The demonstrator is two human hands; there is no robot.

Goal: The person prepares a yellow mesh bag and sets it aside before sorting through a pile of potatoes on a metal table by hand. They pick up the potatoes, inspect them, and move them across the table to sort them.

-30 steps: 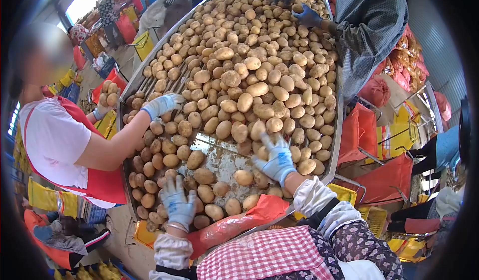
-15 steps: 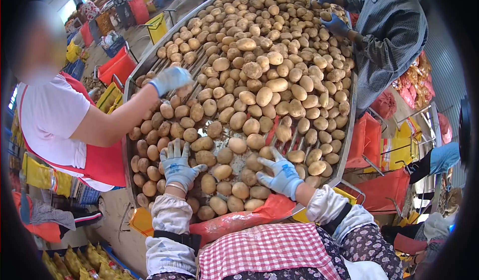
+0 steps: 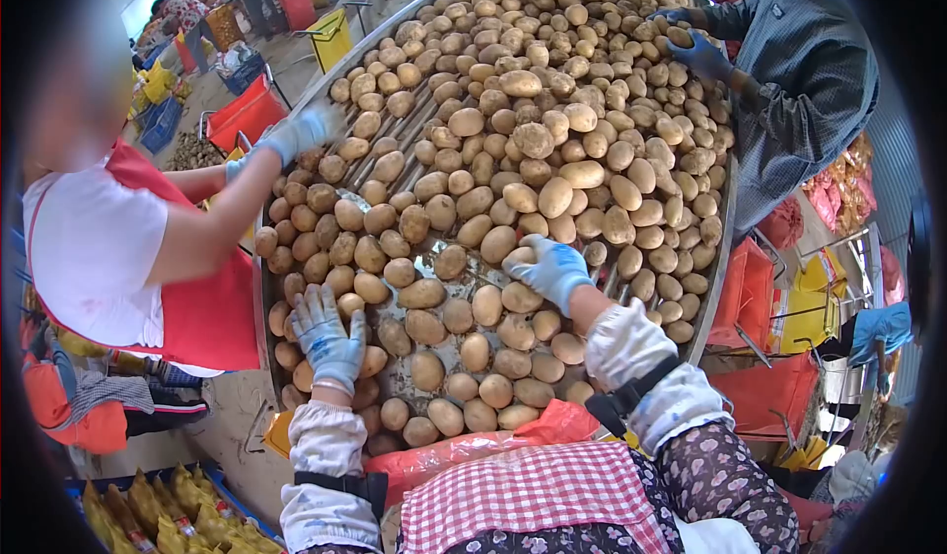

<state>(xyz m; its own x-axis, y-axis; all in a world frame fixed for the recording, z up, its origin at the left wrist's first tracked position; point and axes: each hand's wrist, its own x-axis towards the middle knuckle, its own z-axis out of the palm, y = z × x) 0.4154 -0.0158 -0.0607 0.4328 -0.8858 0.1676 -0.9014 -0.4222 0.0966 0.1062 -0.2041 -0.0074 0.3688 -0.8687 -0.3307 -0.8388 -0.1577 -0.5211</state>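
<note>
1. Potatoes (image 3: 554, 197) cover most of the metal table (image 3: 451, 353) before us, heaped at the far end and thinner near us, where bare metal shows between them.
2. Our left hand (image 3: 329, 339), in a pale blue-and-white glove, lies over potatoes towards the table's left side, its fingers spread apart.
3. Our right hand (image 3: 550, 273), gloved alike, reaches in from the right; its fingertips bend over one small potato (image 3: 518, 260), and we cannot tell whether they are clamped on it.
4. Red plastic (image 3: 464, 455) lies along the near edge, between our checked apron (image 3: 533, 495) and the nearest potatoes.
5. To our left, a co-worker (image 3: 94, 248) in a red apron (image 3: 207, 297) has a blurred gloved hand (image 3: 301, 132) near the table's edge.
6. Across at the right, another person (image 3: 814, 90) has dark-gloved hands (image 3: 702, 58) at the heap.
</note>
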